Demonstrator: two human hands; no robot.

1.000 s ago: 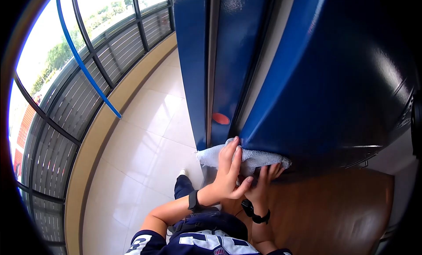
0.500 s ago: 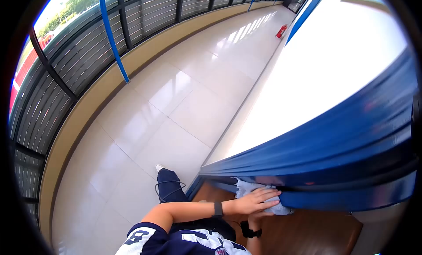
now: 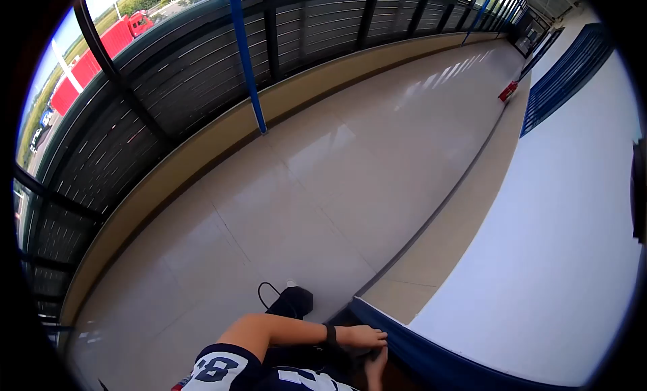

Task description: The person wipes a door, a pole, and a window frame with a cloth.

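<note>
My left hand (image 3: 364, 336) is low in the view, beside the blue door frame (image 3: 431, 354), with its fingers curled together. Whatever it holds is hidden beneath it. Just below, my right hand (image 3: 376, 369) shows only in part, close against my left hand, its fingers mostly out of sight. A small dark grey patch shows between the two hands, too unclear to name. The grey cloth seen earlier cannot be made out now.
A tiled corridor floor (image 3: 317, 189) runs off to the upper right. Dark railings (image 3: 189, 88) and a blue pole (image 3: 244, 54) line the left. A white wall (image 3: 539, 256) stands right, with a red fire extinguisher (image 3: 507, 91) farther along. A cable loops near my foot.
The view has swung away from the blue door toward the corridor. My hands have moved lower in the view, and the grey cloth between them has gone from sight.
</note>
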